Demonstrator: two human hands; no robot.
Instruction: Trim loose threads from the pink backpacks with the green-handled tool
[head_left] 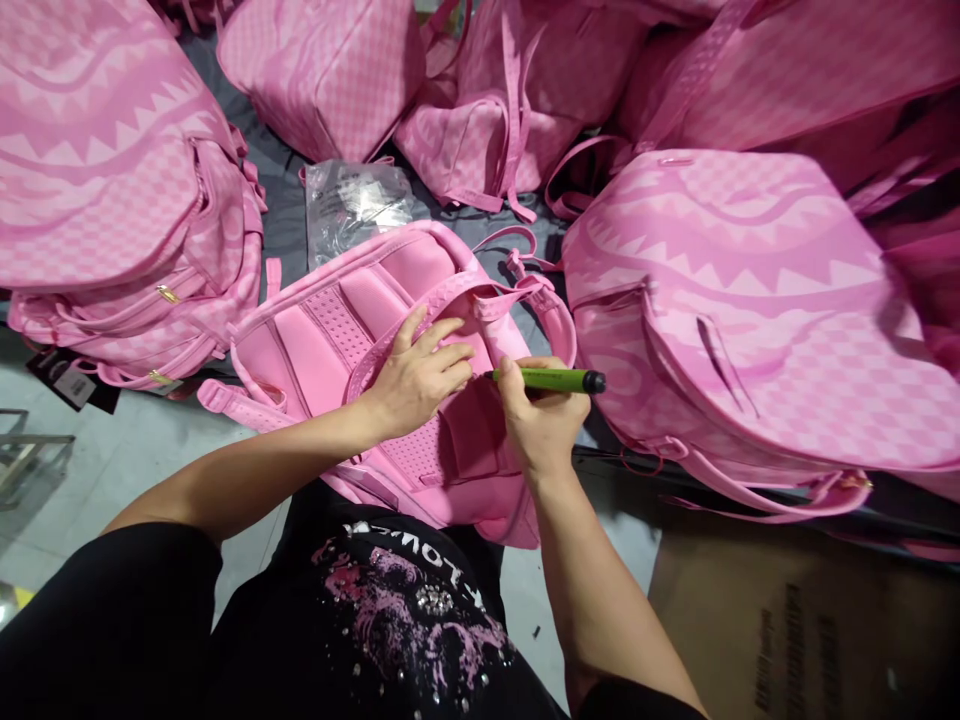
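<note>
A pink backpack (330, 330) lies in front of me with its padded back panel and shoulder straps facing up. My left hand (420, 375) rests on the panel beside a curved strap, palm down with fingers somewhat apart. In my right hand (547, 425) is a green marker pen (555, 380), pinched between thumb and fingers and held nearly level. Its black end points right, and its tip is at the pink fabric close to my left fingertips. Whether the tip touches the fabric, I cannot tell.
Large pink backpacks stand at the left (97, 180) and right (750, 300), with several more pink bags (330, 70) behind. A clear plastic bag (352, 205) lies on the dark table cover. Below, a cardboard box (810, 620) sits at the lower right, and a black tag (71, 380) hangs at left.
</note>
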